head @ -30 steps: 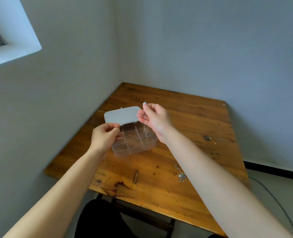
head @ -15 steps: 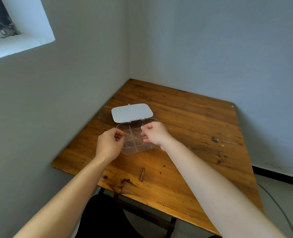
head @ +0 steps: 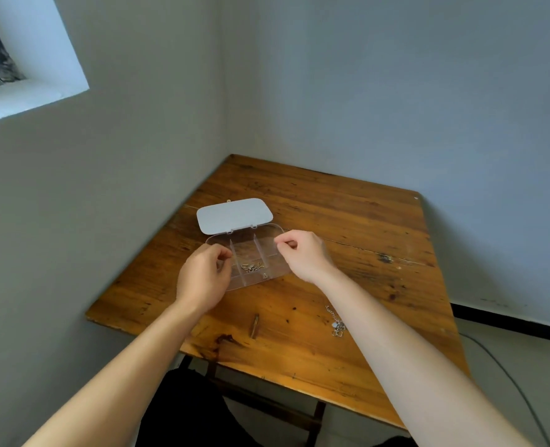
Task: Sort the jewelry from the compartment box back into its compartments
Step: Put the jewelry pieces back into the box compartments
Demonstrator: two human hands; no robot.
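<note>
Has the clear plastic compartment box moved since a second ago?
Yes. The clear plastic compartment box, held tilted above the wooden table earlier, now lies flat on it, its grey lid open.

Table [head: 347, 221]: orange-brown wood with dark streaked grain, black knots and stains. Box [head: 275, 250]: clear, colourless plastic with clear dividers. Lid [head: 234, 215]: pale grey, plain. Jewelry [head: 251, 267] in the box: gold and silver tones. Chain [head: 335, 321] on the table: silver. Walls [head: 396, 91]: plain grey-blue, with a black baseboard [head: 512, 321]. Window recess [head: 34, 59]: white. Cable [head: 509, 375] on the floor: dark grey. Clothing [head: 183, 411] at the lower edge: black.
</note>
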